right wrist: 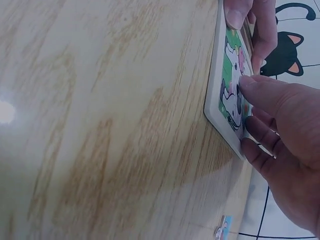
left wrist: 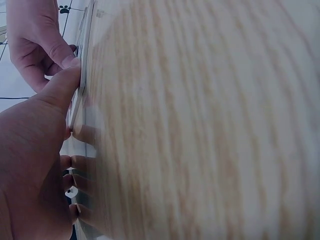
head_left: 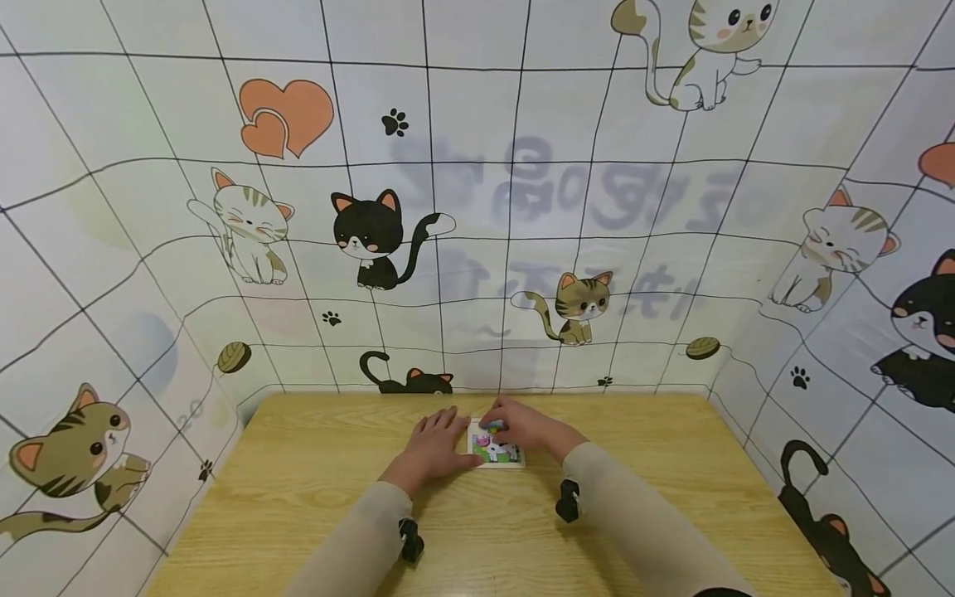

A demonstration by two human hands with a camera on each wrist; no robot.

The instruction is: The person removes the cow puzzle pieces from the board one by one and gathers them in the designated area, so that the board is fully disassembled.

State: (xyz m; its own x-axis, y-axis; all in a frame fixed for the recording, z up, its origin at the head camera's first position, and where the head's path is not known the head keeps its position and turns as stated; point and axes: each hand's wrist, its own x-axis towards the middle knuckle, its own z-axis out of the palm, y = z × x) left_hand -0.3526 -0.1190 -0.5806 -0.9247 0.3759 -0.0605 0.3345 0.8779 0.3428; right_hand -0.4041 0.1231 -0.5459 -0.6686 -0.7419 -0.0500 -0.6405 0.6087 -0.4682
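A small picture puzzle board (head_left: 500, 463) with a white frame and a cow picture lies on the table. Its green field and white edge show in the right wrist view, where the puzzle board (right wrist: 212, 102) is seen from the side. My left hand (head_left: 435, 448) rests beside its left side, fingers spread on the table, thumb on the frame's lower left. My right hand (head_left: 525, 427) is over the board's upper part with curled fingers, pinching a bluish puzzle piece (head_left: 494, 424) near the upper left. The fingers hide much of that piece.
The wooden table (head_left: 298, 497) ends at a wall cloth (head_left: 477, 249) with cat drawings at the back and sides. A small loose puzzle piece (right wrist: 224, 228) lies on the table, seen in the right wrist view.
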